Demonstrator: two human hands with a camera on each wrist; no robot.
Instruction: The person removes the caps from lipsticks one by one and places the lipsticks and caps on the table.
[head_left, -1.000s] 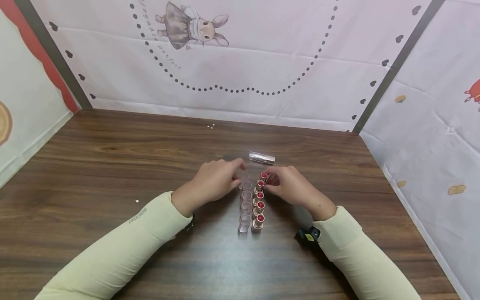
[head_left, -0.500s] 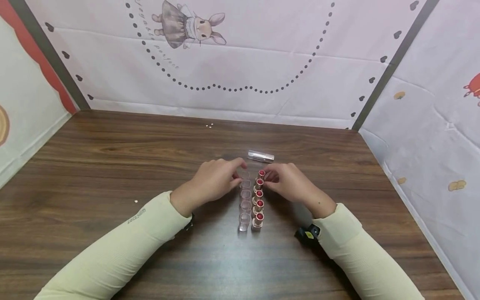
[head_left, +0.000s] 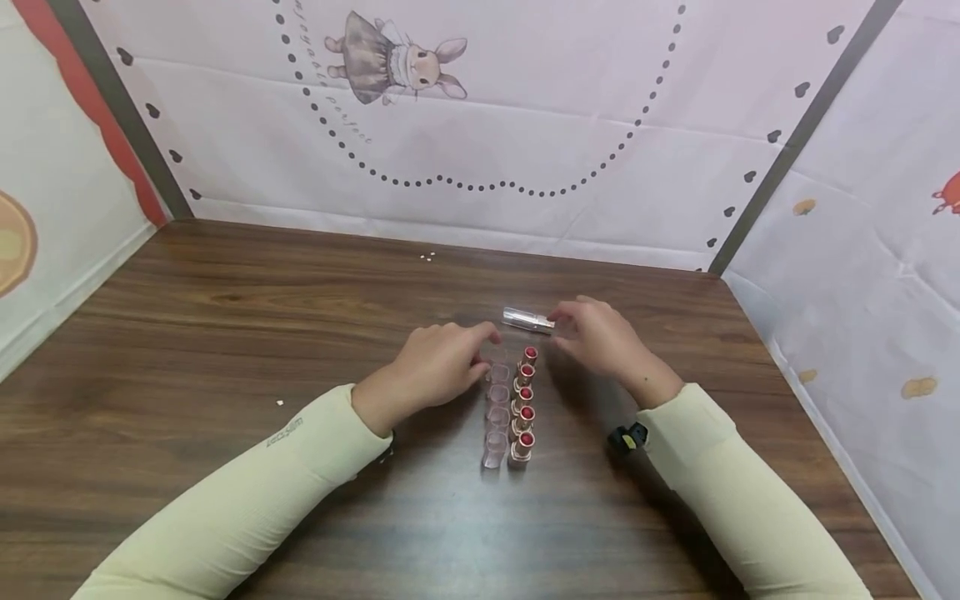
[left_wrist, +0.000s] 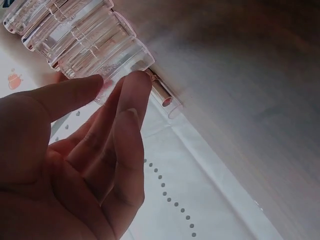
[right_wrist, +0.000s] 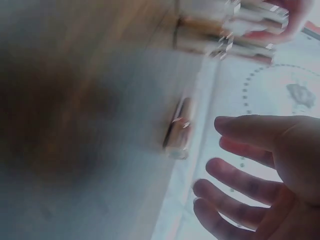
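Observation:
Several clear lipstick caps (head_left: 494, 446) stand in a row on the table. Beside them on the right runs a row of uncapped lipsticks (head_left: 527, 441) with red tips and gold tubes. My left hand (head_left: 431, 371) is at the far end of the caps; thumb and fingertips hold the farthest clear cap (left_wrist: 134, 57), partly hidden behind them. Beyond both rows a capped lipstick (head_left: 528, 320) lies on its side. My right hand (head_left: 603, 337) hovers by its right end. In the right wrist view the fingers are spread with nothing between them, apart from that lipstick (right_wrist: 180, 130).
A wooden table (head_left: 300, 308) carries everything, with printed cloth walls (head_left: 525, 108) at the back and sides. Small white bits (head_left: 427, 256) lie near the back edge, and one white bit (head_left: 280, 403) lies at left.
My right hand has left the far end of the lipstick row and moved away and to the right, up to the lying lipstick. The left hand stays at the farthest cap.

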